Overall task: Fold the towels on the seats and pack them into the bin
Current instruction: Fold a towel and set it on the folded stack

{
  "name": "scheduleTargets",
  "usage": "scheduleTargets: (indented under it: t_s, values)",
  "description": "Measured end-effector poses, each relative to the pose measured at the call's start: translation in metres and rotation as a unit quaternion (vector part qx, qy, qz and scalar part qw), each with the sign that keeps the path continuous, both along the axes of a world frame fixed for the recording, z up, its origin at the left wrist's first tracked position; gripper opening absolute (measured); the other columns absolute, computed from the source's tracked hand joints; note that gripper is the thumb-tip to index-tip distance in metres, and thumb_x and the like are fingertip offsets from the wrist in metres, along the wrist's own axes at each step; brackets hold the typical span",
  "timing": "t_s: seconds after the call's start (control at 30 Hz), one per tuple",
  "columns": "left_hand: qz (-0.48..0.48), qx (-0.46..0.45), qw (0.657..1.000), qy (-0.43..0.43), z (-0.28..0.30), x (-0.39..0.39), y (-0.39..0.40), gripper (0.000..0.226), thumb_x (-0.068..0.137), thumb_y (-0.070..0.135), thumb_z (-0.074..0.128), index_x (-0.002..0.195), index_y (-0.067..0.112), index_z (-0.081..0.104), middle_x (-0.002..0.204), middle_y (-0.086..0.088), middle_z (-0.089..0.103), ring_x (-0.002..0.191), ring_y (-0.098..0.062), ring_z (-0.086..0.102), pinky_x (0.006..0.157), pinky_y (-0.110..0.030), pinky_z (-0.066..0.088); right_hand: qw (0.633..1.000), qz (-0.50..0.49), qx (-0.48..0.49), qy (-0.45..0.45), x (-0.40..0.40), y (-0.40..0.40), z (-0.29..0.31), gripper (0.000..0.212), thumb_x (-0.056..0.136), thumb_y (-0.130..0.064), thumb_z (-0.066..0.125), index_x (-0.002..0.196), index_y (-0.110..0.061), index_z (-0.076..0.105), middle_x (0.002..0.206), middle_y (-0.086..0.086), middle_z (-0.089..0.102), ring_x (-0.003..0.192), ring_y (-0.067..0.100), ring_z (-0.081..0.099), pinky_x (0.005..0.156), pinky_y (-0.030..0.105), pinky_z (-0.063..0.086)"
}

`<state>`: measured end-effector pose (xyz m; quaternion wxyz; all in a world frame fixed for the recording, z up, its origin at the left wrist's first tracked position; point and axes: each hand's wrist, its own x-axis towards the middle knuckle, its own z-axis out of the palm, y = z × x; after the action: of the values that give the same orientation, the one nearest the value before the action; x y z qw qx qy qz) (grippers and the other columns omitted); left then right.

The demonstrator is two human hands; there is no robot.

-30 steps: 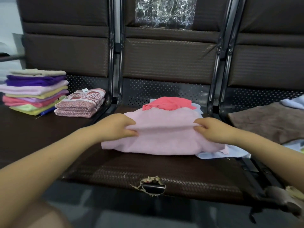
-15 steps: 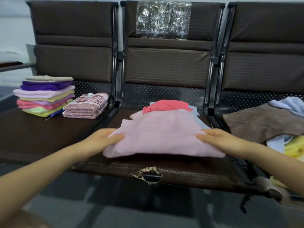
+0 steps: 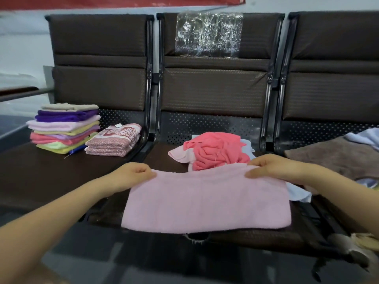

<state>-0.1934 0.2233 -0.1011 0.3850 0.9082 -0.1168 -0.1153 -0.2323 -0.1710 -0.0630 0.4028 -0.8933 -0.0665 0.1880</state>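
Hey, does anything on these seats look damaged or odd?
Yes. The middle seat has a torn hole in its front edge, just below the pink towel, with ragged upholstery. Crinkled clear plastic is stuck over its backrest, perhaps covering more damage.

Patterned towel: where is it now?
Head view: the patterned towel lies folded on the left seat, right of the towel stack, near the armrest.

On the left seat (image 3: 41, 173), bare cushion lies open in front of the folded stack (image 3: 63, 128) and patterned towel (image 3: 113, 142), so my left hand (image 3: 133, 175) could pass there. Behind the pink towel (image 3: 207, 201) I hold, a crumpled coral towel (image 3: 215, 150) blocks the middle seat. A brown towel (image 3: 338, 158) fills the right seat beside my right hand (image 3: 274, 167).
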Motion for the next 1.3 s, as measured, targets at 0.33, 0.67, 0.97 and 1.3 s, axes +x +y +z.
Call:
scheduleTargets:
  t_s: [0.33, 0.67, 0.97, 1.3]
  values:
    - [-0.022, 0.256, 0.956, -0.138, -0.027, 0.085, -0.018, 0.015, 0.094, 0.029, 0.048, 0.088, 0.020, 0.058, 0.093, -0.002, 0.062, 0.091, -0.022, 0.058, 0.076, -0.034, 0.044, 0.950, -0.066, -0.248, -0.179, 0.071, -0.006, -0.047, 0.025, 0.085, -0.031, 0.066, 0.065, -0.028, 0.052, 0.075, -0.007, 0.055, 0.079, 0.018, 0.052, 0.072, 0.031, 0.041]
    - [-0.002, 0.298, 0.945, -0.135, -0.064, 0.097, -0.025, 0.022, 0.095, 0.024, 0.045, 0.114, 0.019, 0.057, 0.113, -0.006, 0.048, 0.105, -0.026, 0.051, 0.091, -0.038, 0.043, 0.960, -0.093, -0.216, -0.149, 0.081, -0.004, -0.070, 0.013, 0.081, -0.027, 0.067, 0.078, -0.024, 0.056, 0.091, 0.001, 0.064, 0.087, 0.021, 0.058, 0.075, 0.030, 0.044]
    - [0.131, 0.179, 0.975, -0.028, -0.051, 0.072, -0.020, 0.042, 0.091, 0.011, 0.046, 0.132, 0.013, 0.049, 0.128, -0.014, 0.053, 0.116, -0.029, 0.051, 0.095, -0.033, 0.041, 0.946, -0.164, -0.238, -0.147, 0.054, -0.019, -0.042, 0.024, 0.085, -0.031, 0.067, 0.104, -0.021, 0.057, 0.095, -0.003, 0.058, 0.088, 0.018, 0.055, 0.074, 0.029, 0.041]
    - [0.197, 0.095, 0.974, 0.060, -0.044, 0.035, -0.018, 0.031, 0.088, 0.031, 0.060, 0.065, 0.013, 0.051, 0.073, -0.004, 0.051, 0.066, -0.017, 0.047, 0.057, -0.028, 0.033, 0.958, -0.263, -0.027, 0.114, 0.003, -0.018, -0.048, 0.041, 0.091, -0.042, 0.061, 0.097, -0.001, 0.059, 0.078, 0.012, 0.063, 0.063, 0.022, 0.064, 0.054, 0.028, 0.054]
